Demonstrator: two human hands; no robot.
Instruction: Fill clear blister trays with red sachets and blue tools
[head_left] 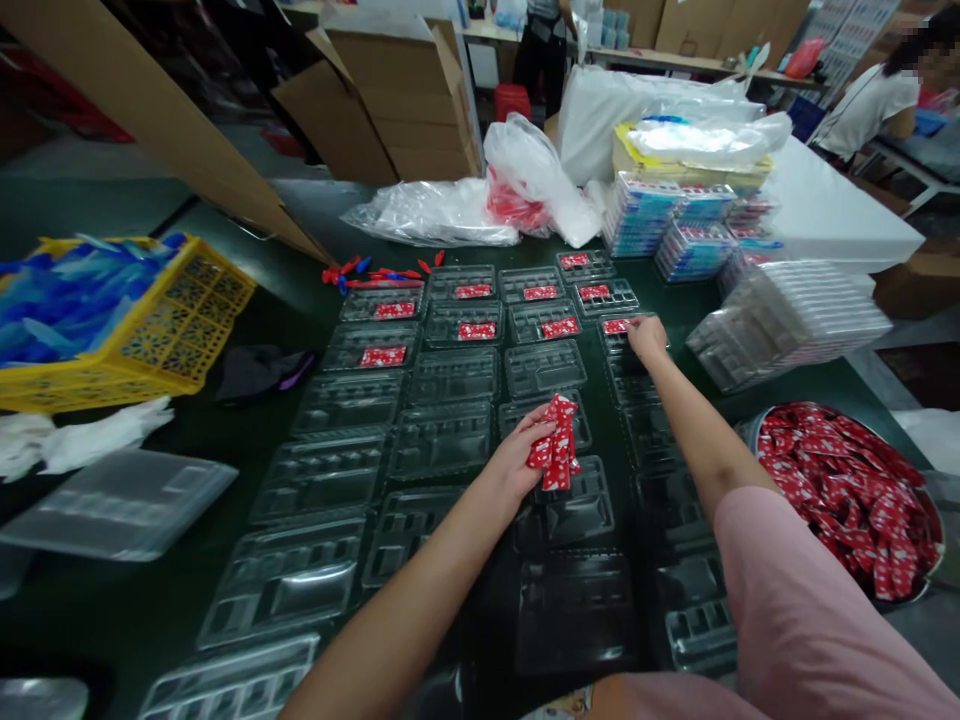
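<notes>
My left hand (pixel 525 452) is closed around a bunch of red packets with white print (pixel 556 445), held above the middle columns of clear plastic trays. Farther out, at the right column, my right hand (pixel 648 338) pinches the end of a single red packet (pixel 616 327) lying in a clear blister tray (pixel 619 345). Rows of such trays cover the dark green table. Those at the far end each hold one red packet, like this one (pixel 383 356). Nearer trays, such as this clear tray (pixel 322 470), hold none.
On the right stands a round tub (pixel 934 560) heaped with red packets, beside stacked clear trays (pixel 787 320). A yellow crate (pixel 172 330) of blue pieces sits at left. Plastic bags (pixel 450 212) and packed sets (pixel 645 215) line the back. Other people are behind.
</notes>
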